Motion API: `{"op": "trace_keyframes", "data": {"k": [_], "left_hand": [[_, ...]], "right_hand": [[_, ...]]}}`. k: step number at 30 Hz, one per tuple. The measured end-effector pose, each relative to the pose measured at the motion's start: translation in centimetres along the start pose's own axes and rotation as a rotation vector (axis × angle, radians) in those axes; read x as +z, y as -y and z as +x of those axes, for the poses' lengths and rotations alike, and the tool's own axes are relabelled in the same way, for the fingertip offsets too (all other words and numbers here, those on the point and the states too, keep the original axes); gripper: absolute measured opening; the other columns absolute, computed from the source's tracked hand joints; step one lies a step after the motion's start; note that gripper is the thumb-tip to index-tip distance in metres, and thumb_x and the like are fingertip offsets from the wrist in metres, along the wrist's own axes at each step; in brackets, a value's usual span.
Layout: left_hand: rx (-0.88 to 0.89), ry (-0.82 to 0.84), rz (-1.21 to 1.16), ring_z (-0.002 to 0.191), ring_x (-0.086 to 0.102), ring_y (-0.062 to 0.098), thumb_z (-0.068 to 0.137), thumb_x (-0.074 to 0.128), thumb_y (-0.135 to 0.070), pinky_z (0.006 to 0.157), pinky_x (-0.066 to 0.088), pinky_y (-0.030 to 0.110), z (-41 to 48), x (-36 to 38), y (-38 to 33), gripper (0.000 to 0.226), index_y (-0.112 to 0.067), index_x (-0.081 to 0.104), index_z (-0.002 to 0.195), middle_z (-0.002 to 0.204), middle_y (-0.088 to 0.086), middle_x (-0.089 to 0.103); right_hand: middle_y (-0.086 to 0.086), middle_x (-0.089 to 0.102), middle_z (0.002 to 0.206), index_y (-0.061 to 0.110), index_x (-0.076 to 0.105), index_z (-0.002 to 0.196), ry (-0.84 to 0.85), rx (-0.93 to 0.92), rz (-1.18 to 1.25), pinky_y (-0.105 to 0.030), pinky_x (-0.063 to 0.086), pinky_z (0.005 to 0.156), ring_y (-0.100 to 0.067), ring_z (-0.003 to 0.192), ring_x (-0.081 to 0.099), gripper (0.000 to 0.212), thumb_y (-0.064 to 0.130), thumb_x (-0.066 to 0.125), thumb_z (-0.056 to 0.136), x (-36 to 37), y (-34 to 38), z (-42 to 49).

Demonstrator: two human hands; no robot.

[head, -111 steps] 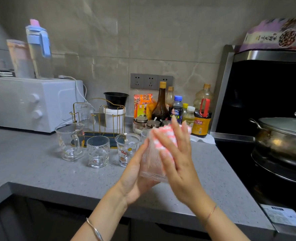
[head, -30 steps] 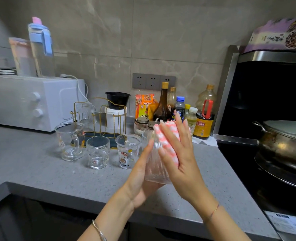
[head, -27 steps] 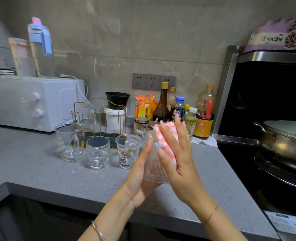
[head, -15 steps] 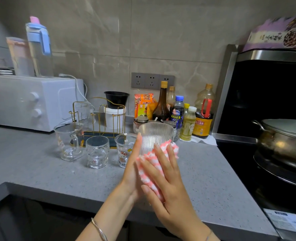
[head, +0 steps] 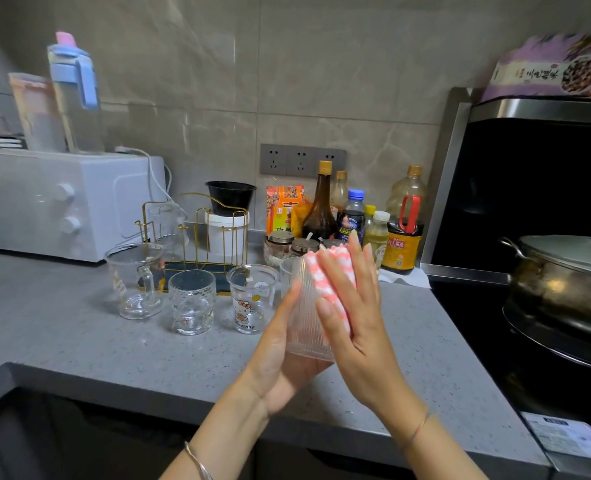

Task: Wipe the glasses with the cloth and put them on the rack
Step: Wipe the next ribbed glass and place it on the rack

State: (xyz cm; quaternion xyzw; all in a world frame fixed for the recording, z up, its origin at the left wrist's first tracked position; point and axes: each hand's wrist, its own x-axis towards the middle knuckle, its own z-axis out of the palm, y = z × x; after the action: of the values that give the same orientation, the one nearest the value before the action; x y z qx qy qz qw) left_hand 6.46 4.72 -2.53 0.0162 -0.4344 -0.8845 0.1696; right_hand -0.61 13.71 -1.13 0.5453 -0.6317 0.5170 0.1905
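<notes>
The right hand's (head: 353, 323) fingers (head: 335, 271) are straight and spread, pressing the cloth (head: 327, 277) flat against the right side of the ribbed glass (head: 302, 320). The cloth, pink and white, is folded under the palm and reaches up to the glass's rim. The left hand's (head: 280, 358) palm cups the base of the glass, and the one digit in view lies straight up its left side, tip short of the rim; the others are hidden behind the glass. So the glass stands upright, held above the tabletop (head: 79, 341) between two flat hands, neither curled round it.

There are five glasses in all. One is in the hands. Three stand in a row on the tabletop to the left: a mug (head: 136, 280) with a handle, a short tumbler (head: 192, 301), and a cartoon glass (head: 252, 299) nearest the left hand. The fifth, a ribbed one (head: 164, 223), sits on the left side of the one gold wire rack (head: 218, 233), which stands just behind the row.

Behind the rack a black bowl (head: 231, 197) rests on a white tub (head: 226, 237). A white oven (head: 62, 202) at the left carries two jugs (head: 75, 95). A cluster of bottles (head: 322, 206) stands at the wall behind the hands, and one lidded pot (head: 564, 271) is on the stove at the right.
</notes>
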Motion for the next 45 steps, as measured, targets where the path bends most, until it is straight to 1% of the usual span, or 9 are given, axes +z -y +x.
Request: {"op": "trace_keyframes", "data": {"k": [6,18,24,27,30,35,39,43,45], "left_hand": [[0.044,0.039,-0.081,0.096,0.071,0.02,0.085,0.043,-0.058,0.088,0.054,0.033,0.4,0.0,-0.3,0.056,-0.018,0.079,0.096,0.109,0.009,0.073],[-0.08,0.09,-0.041,0.113,0.064,0.02,0.082,0.041,-0.066,0.105,0.042,0.039,0.2,0.1,-0.7,0.065,-0.019,0.073,0.113,0.126,0.008,0.066],[-0.044,0.048,0.089,0.118,0.059,0.023,0.084,0.056,-0.064,0.104,0.044,0.045,0.2,0.0,-0.5,0.064,-0.019,0.063,0.129,0.132,0.011,0.061],[-0.024,0.091,0.195,0.119,0.06,0.021,0.065,0.075,-0.064,0.107,0.04,0.045,-0.3,-0.4,-0.3,0.068,-0.025,0.069,0.121,0.129,0.007,0.065],[-0.018,0.088,0.239,0.11,0.066,0.019,0.069,0.069,-0.06,0.098,0.047,0.04,-0.6,-0.5,-0.5,0.045,-0.031,0.076,0.103,0.118,0.005,0.071],[-0.042,0.052,0.274,0.101,0.069,0.013,0.076,0.055,-0.053,0.09,0.05,0.035,-0.8,-0.3,-0.6,0.036,-0.032,0.078,0.096,0.112,0.002,0.073],[-0.018,0.02,0.254,0.107,0.065,0.02,0.063,0.075,-0.062,0.097,0.047,0.04,-0.9,-1.0,-0.9,0.065,-0.021,0.073,0.113,0.119,0.009,0.07],[-0.049,-0.04,0.261,0.123,0.055,0.035,0.058,0.078,-0.066,0.113,0.032,0.054,-0.4,-2.0,-1.0,0.082,-0.017,0.066,0.124,0.125,0.016,0.065],[-0.13,-0.044,0.264,0.123,0.053,0.036,0.064,0.074,-0.065,0.114,0.027,0.058,-0.2,-2.5,-0.7,0.075,-0.018,0.067,0.122,0.126,0.017,0.064]], "right_hand": [[0.008,0.003,0.161,0.03,0.03,0.147,0.016,-0.032,0.071,-0.04,0.002,0.12,-0.02,0.148,-0.007,0.049,0.044,0.031,0.1,1.1,0.3,-2.4],[0.008,0.011,0.16,0.028,0.039,0.143,0.007,-0.108,-0.025,-0.034,0.0,0.12,-0.023,0.148,-0.004,0.043,0.038,0.03,0.102,0.6,0.5,-2.8],[0.026,0.015,0.155,0.04,0.043,0.137,-0.058,0.033,0.129,-0.037,0.011,0.12,-0.005,0.147,0.002,0.038,0.036,0.03,0.101,-0.8,0.7,-0.6],[0.039,0.042,0.133,0.042,0.053,0.125,-0.044,0.232,0.31,-0.014,0.034,0.106,0.015,0.131,0.031,0.035,0.034,0.03,0.101,-3.0,1.0,1.9],[0.017,0.059,0.111,0.027,0.061,0.114,0.046,0.38,0.274,-0.004,0.043,0.076,0.017,0.095,0.054,0.029,0.03,0.036,0.1,-4.7,1.1,3.8],[-0.022,0.065,0.104,0.028,0.066,0.092,0.214,0.587,0.137,-0.057,0.048,0.081,-0.046,0.104,0.055,0.037,0.049,0.036,0.096,-5.3,1.9,4.8],[-0.034,0.061,0.106,-0.015,0.064,0.099,0.377,0.542,0.201,-0.033,0.044,0.096,-0.021,0.093,0.066,0.096,0.074,0.036,0.076,-6.4,0.5,3.8],[0.009,0.073,0.083,0.023,0.07,0.088,0.591,0.414,0.222,-0.017,0.049,0.075,-0.005,0.075,0.066,0.02,0.04,0.067,0.079,-7.2,-0.6,3.3],[0.015,0.074,0.087,0.022,0.069,0.092,0.706,0.395,0.231,-0.012,0.049,0.076,-0.001,0.084,0.069,0.02,0.021,0.076,0.073,-7.4,-0.7,2.7]]}}
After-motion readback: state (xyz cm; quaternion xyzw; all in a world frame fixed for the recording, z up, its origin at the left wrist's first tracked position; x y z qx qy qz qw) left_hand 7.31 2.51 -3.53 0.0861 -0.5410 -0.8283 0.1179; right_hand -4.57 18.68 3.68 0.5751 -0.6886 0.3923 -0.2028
